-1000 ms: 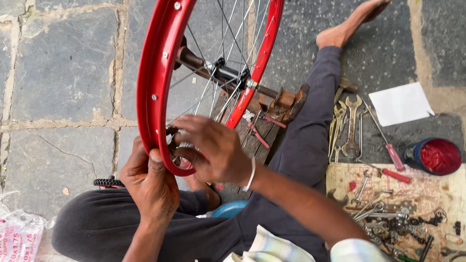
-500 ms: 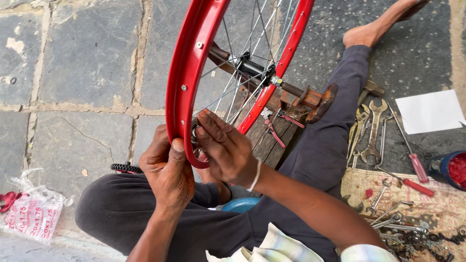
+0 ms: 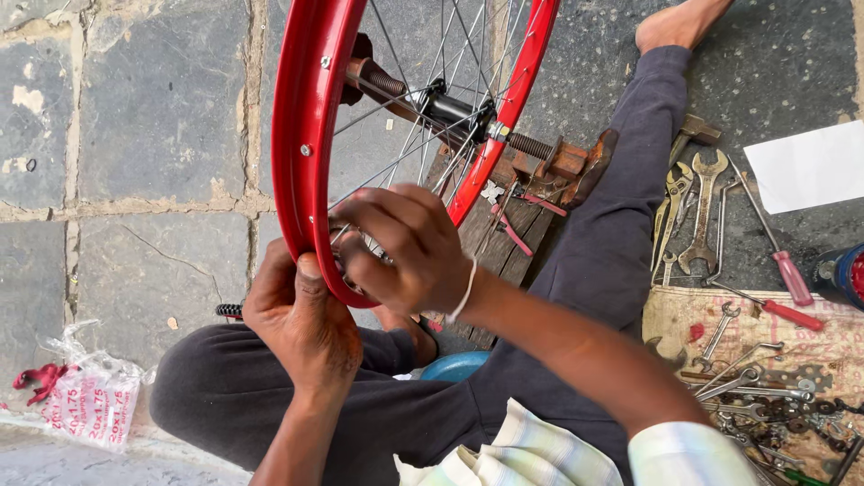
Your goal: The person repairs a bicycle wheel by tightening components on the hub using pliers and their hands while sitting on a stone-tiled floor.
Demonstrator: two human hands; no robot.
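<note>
A red bicycle wheel rim (image 3: 301,117) with thin metal spokes stands upright on its axle and hub (image 3: 450,108). My left hand (image 3: 301,324) clasps the rim's near bottom edge from outside, thumb pressed on the red metal. My right hand (image 3: 405,247) reaches through from the inner side, its fingers curled around the spokes at the same spot of the rim. Whether a small tool sits in those fingers is hidden. I sit on the ground with dark trousers (image 3: 603,261), one leg stretched out.
Spanners (image 3: 702,216) and red-handled screwdrivers (image 3: 792,279) lie on the stone floor at right, with more tools on a cloth (image 3: 765,369). A white sheet (image 3: 810,166) lies farther right. A plastic bag (image 3: 90,400) sits at bottom left. A wooden block (image 3: 549,171) lies under the axle.
The view has shifted, so the wheel and both hands sit lower and more central. Both hands stay at the same spot on the rim, fingers working slightly.
</note>
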